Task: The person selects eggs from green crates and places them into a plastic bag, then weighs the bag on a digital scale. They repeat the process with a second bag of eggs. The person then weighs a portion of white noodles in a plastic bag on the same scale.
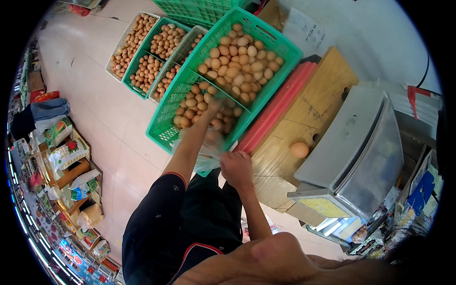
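A large green plastic crate (280,40) in front of me is split by a divider into two compartments of brown eggs. The far compartment holds a deep heap of eggs (237,61); eggs in the near one (192,102) lie lower. My left hand (216,104) reaches over the near compartment among its eggs, by the divider. Motion blurs its fingers, so its grip is unclear. At the crate's near edge, my right hand (236,167) is closed on the rim of a thin clear plastic bag (206,159). Something brownish shows through the bag.
Smaller egg crates (137,40) stand left of the large one. On the right, a single egg (299,150) lies on a wooden table (280,128) beside a grey machine (351,142). Shelves with packaged bags (69,154) line the far left, across a tiled floor (95,104).
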`<state>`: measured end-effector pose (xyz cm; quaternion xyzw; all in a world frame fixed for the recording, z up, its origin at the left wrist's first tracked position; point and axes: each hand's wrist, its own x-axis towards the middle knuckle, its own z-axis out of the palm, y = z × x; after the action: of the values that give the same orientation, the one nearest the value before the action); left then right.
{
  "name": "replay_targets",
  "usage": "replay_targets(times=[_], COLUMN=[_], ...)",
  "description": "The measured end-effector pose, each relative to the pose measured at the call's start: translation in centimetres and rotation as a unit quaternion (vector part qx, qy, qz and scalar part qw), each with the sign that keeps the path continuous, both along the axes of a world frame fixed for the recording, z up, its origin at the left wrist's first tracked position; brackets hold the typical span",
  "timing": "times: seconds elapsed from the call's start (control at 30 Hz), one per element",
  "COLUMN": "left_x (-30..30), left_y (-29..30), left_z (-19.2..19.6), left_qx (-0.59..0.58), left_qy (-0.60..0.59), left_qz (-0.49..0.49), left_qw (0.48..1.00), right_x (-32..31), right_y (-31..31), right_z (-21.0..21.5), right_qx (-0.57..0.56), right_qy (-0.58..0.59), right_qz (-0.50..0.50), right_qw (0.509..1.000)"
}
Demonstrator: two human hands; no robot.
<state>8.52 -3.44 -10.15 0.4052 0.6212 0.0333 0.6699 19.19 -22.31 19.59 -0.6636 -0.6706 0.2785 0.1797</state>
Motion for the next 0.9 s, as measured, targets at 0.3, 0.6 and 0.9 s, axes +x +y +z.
replay_targets(times=[0.3, 0.6, 0.9], left_x=[6.3, 4.8, -1.7], left_y=[-0.3, 0.5, 0.2], left_z=[6.1, 11.1, 7.3], left_qx=[0.151, 0.169, -0.143], left_qy=[0.319, 0.239, -0.229], left_qz=[-0.398, -0.315, -0.048], left_qw=[0.846, 0.903, 0.962], right_x=[-0.3, -0.3, -0.4], right_y=[0.2, 0.2, -0.3], right_z=[-0.3, 0.0, -0.2], right_qx=[0.031, 0.005, 0.032], right_qy=[0.033, -0.007, -0.009], right_qz=[-0.043, -0.032, -0.028], right_qw=[0.998, 0.999, 0.999])
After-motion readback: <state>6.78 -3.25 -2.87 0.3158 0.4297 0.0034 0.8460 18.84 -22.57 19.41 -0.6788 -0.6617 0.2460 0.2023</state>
